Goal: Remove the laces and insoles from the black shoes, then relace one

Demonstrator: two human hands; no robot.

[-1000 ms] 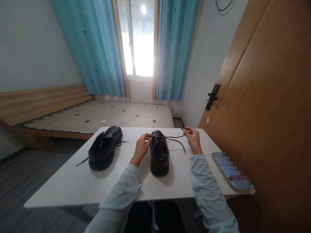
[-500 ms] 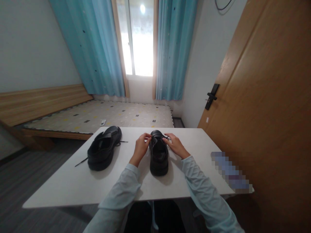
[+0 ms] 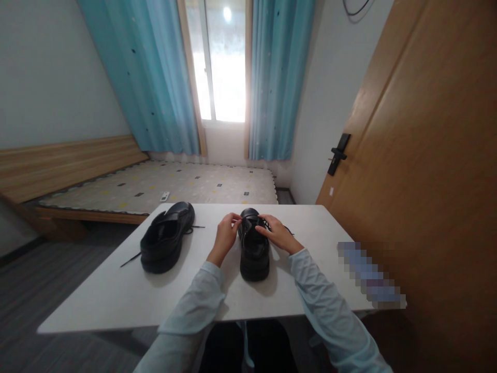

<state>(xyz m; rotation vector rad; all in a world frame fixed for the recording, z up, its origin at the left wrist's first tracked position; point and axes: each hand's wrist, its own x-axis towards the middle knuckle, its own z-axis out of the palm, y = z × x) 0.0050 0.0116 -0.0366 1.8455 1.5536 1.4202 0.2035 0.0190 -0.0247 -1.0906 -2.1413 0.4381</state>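
Note:
A black lace-up shoe (image 3: 254, 263) stands upright on the white table (image 3: 186, 305), its heel towards me and its toe pointing away. At the left edge of its lacing flap, my left hand (image 3: 225, 234) is closed, with thumb and fingertips pinched together on the upper. My right hand (image 3: 280, 234) grips the right flap, its thumb over the shoe's opening and its fingers along the outer side. A dark lace end pokes out past the right hand. Most of the lacing is hidden by the fingers. The matching black shoe (image 3: 161, 259) rests to the left, laces loose.
A blurred-out bluish item (image 3: 368, 274) lies along the table's right edge. Behind the table is a bed with a patterned mattress (image 3: 209, 181), with a small white remote (image 3: 165, 196) on it. A wooden door (image 3: 419, 155) stands close on the right.
My right hand has moved slightly left and inward, its thumb now further over the shoe's opening. More lace shows to the right of that hand. The left hand stays put.

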